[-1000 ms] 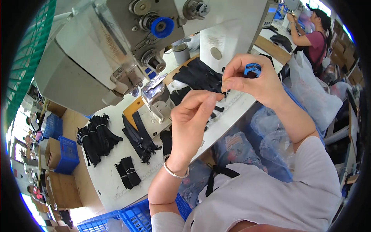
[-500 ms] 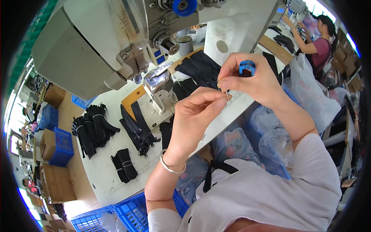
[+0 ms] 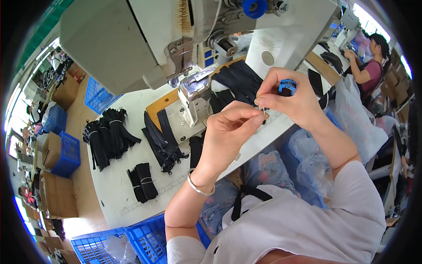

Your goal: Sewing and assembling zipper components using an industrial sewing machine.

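My left hand, a bangle on its wrist, is closed in a pinch on a thin, pale, needle-like piece. Just above it the thumb and fingertips of my right hand meet at the upper end of the same piece. Tucked in the curl of my right fingers is a small blue-and-black tool, its working end hidden. Both hands hover over the front edge of the white sewing table, right of the sewing machine's lit presser foot area.
Black zippers lie in tied bundles, a smaller bundle and a loose group. More zippers sit behind my hands. A blue crate stands below the table; plastic bags hang at right. Another person works beyond.
The view has shifted, so the machine and table appear farther right. My hands stay together, and the thin piece between my fingertips now stands more upright.
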Demonstrator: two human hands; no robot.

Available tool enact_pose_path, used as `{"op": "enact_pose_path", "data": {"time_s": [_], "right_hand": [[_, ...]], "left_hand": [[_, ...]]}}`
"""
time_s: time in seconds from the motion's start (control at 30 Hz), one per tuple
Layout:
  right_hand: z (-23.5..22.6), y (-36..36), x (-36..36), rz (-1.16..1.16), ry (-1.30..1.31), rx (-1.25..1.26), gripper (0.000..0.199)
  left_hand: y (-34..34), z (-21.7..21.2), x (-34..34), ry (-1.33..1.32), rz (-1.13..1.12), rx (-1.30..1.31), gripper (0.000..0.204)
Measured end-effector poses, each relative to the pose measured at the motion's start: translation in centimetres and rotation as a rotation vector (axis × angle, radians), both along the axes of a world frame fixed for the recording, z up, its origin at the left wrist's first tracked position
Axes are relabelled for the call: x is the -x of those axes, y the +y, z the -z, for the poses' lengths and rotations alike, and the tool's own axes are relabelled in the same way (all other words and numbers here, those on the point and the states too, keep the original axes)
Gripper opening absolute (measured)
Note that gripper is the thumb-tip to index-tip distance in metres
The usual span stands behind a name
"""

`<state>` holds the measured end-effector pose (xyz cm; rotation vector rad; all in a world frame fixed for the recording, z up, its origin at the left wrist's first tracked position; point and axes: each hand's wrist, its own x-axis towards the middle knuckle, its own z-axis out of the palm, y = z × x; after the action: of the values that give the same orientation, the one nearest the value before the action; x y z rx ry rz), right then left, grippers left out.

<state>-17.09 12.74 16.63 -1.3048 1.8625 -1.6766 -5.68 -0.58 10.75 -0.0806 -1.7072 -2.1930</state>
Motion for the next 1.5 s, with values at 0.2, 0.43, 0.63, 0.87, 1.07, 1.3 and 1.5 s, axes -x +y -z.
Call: {"op": "enact_pose_path", "data": {"time_s": [0.2,0.43,0.63,0.87,1.07,1.3,1.5], "right_hand": [[1.7,-1.8,0.1,-0.032,-0.126,-0.022,0.017],[4.2,-6.9,0.5,-0.004,-0.128,0.045,0.018],[5.6,-12.7,0.2,0.300,0.040,0.160,0.015],[6.0,-13.6,-1.0,0.402,0.116,0.234,0.022],[5.3,-13.5,-1.3,0.468,0.169,0.109,0.020],[5.8,-14.1,-2.1,0.500,0.249,0.201,0.017],[6.4,-14.9,-2.6,0.510,0.180,0.352,0.017]], "left_hand": [[-1.8,0.5,0.0,-0.022,-0.038,0.009,0.010],[-5.8,2.6,-0.4,0.019,-0.308,0.187,0.011],[-7.3,3.9,-1.2,0.152,-0.567,0.011,0.022],[-7.8,4.2,-1.1,0.131,-0.528,-0.077,0.025],[-7.8,4.4,-1.1,0.111,-0.533,-0.082,0.026],[-7.9,4.6,-0.9,0.087,-0.533,-0.067,0.029],[-7.9,4.7,-0.7,0.092,-0.535,-0.095,0.028]]}}
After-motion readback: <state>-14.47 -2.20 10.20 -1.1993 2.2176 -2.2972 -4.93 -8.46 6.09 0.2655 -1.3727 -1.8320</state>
